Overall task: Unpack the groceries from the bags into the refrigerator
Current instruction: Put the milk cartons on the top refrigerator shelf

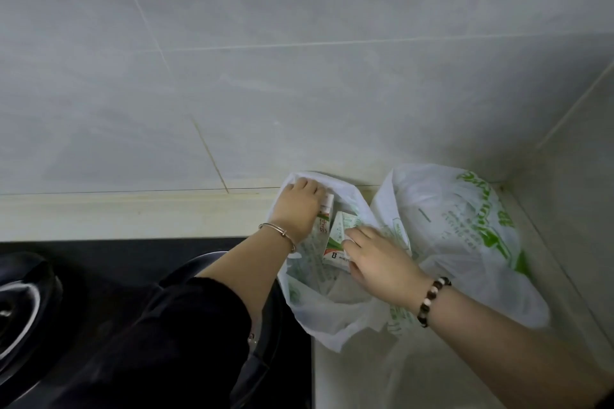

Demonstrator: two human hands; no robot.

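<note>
In the open bag (319, 319) on the counter (349, 375), left of a second bag (465, 242), the left hand (299, 201) curls round the top of the far carton (323, 222) and the right hand (378, 262) pinches the near carton (336, 237). Best lift each straight up, clear of the loose plastic rim, so nothing snags. The bags' green print and the cartons' red characters are too blurred to read.

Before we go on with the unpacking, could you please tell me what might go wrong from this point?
1. The left hand grips the far carton and the right hand the near carton, both inside the open bag; lifting both together could snag the thin plastic.
2. The bag lies beside the black cooktop, so a dropped carton could hit the pan.
</note>
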